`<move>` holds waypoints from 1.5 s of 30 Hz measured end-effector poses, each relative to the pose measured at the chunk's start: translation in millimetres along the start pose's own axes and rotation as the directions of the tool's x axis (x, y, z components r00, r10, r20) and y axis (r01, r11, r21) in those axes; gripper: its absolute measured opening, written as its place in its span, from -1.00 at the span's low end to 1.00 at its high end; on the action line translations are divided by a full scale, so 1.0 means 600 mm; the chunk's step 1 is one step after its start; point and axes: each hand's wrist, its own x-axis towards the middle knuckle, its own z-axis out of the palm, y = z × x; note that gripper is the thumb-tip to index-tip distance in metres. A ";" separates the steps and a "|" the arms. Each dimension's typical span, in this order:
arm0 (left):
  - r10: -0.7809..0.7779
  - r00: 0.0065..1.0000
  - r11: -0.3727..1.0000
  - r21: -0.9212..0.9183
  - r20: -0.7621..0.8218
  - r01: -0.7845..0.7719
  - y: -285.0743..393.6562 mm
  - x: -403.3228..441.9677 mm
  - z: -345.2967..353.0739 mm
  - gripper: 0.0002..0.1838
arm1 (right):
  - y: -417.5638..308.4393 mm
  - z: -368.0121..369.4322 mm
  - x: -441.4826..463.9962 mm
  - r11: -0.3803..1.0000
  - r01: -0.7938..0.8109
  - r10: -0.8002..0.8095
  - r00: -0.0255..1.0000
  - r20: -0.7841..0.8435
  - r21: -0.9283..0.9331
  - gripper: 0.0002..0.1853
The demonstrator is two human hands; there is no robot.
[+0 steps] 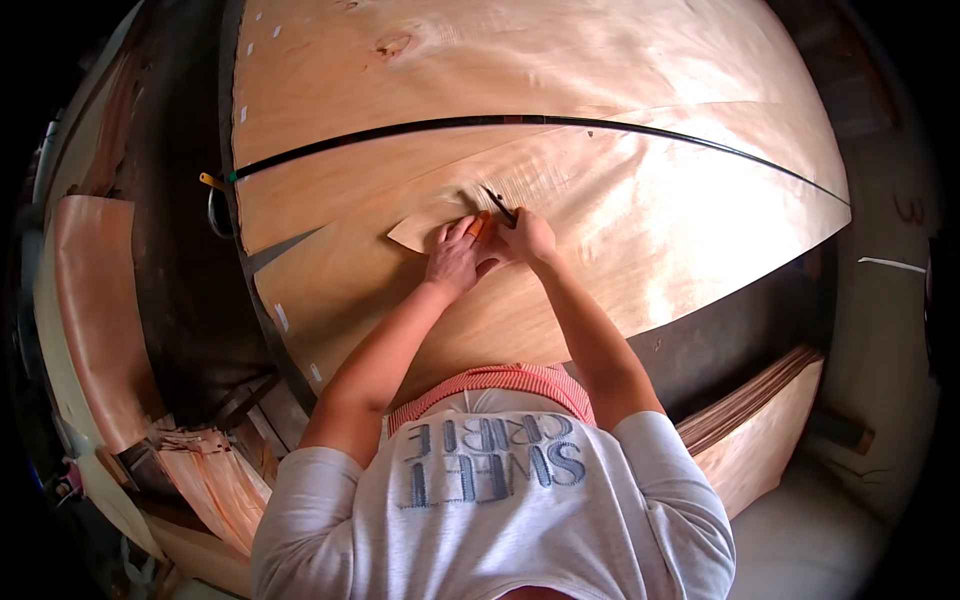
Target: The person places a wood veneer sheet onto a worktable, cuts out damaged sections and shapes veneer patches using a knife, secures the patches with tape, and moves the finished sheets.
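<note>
A large sheet of wood veneer (400,310) lies in front of me, tan and slightly wavy. My left hand (455,258) rests on it with the fingers stretched forward, pressing beside a small pointed veneer piece (412,232). An orange covering (478,224) shows at one of its fingers. My right hand (529,238) is closed round a slim dark knife (500,206), whose tip points away from me and left, onto the veneer. The two hands are close together, and the lower end of the knife is hidden in my right fingers.
A long black strip (490,121) crosses the veneer beyond my hands. A yellow-handled tool (212,181) is at the table's left edge. Stacked veneer sheets (765,420) stand low on the right. More veneer (100,310) lies at the left, with loose strips (210,475) below.
</note>
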 end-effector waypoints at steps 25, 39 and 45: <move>-0.218 0.946 0.964 -0.205 -0.239 0.170 -0.028 -0.048 0.019 -0.40 | 0.062 -0.066 -0.033 0.839 0.010 -0.190 0.942 0.276 0.544 -0.76; -0.346 0.896 0.931 0.017 -0.279 0.365 -0.095 -0.156 -0.023 -0.48 | -0.124 0.095 0.008 0.713 0.075 -0.411 0.850 0.329 0.697 -0.78; -0.391 0.878 0.912 0.010 -0.276 0.410 -0.101 -0.166 -0.028 -0.51 | -0.143 0.116 0.020 0.756 0.045 -0.389 0.833 0.393 0.653 -0.80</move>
